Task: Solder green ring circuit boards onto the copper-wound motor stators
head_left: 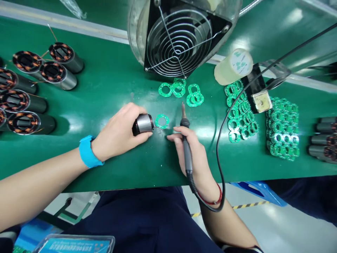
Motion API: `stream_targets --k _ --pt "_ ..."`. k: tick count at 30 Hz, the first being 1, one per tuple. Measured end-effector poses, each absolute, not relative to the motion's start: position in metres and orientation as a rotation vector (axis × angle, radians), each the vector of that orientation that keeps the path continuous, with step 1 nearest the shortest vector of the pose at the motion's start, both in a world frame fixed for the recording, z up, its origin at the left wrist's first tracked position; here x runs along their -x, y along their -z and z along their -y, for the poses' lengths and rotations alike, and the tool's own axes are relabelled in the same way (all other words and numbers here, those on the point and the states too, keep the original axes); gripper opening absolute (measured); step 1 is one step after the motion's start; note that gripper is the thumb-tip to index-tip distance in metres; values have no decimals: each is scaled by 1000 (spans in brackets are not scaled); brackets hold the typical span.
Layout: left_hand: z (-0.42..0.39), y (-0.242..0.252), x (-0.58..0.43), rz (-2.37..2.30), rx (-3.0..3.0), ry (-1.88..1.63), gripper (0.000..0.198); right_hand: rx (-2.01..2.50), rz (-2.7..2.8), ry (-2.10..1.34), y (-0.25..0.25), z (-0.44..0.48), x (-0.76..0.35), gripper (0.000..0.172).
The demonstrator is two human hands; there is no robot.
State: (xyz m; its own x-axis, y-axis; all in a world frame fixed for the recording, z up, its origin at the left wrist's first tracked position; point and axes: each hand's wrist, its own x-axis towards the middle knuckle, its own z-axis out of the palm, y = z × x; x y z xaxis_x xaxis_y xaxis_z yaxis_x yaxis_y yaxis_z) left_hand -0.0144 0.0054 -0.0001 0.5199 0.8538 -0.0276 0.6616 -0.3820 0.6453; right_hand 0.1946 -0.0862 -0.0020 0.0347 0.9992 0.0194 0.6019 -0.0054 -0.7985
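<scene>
My left hand point(119, 131), with a blue band on the wrist, is closed around a small metal motor stator point(143, 123) lying on its side on the green bench point(110, 88). Just right of the stator lies a single green ring-shaped circuit board point(162, 121). My right hand point(193, 154) grips a black soldering iron point(185, 140) like a pen, its tip pointing away from me, close to the ring board. The iron's black cable point(219, 140) loops off to the right and up.
Several wound stators point(31, 91) lie at the left and more at the far right point(325, 138). Piles of green ring boards point(283, 128) lie right of centre, a few more point(181, 92) below a wire-guarded fan point(181, 37). A tape roll point(233, 66) and iron stand point(259, 95) sit behind.
</scene>
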Motion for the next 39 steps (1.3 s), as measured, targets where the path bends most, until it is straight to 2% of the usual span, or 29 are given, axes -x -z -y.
stream_targets --k 5,9,16,21,24,28,32,36,39 --pt "6 -4 15 -1204 -1784 -466 36 1669 1390 -825 9 75 -174 38" --pt "8 -3 16 -1018 -1578 -434 46 1508 1177 -796 7 66 -163 34" --pt "1 3 16 -1096 -2109 -374 30 1355 1179 -992 5 50 -162 36" --pt "-4 -4 20 -1113 -2122 -258 33 1344 1184 -884 12 47 -158 31" --pt "-12 -12 30 -1079 -2072 -187 28 1347 1409 -857 10 45 -160 30" --pt "-21 -19 39 -1006 -2052 -89 16 1455 1774 -499 4 45 -163 38" --pt "-24 -20 41 -948 -2041 -74 12 1475 1889 -184 5 55 -157 42" --pt "-26 -16 42 -941 -2069 -153 12 1454 1916 -337 9 61 -155 42" --pt "-27 -11 42 -965 -2069 -359 16 1414 1886 -564 11 57 -162 41"
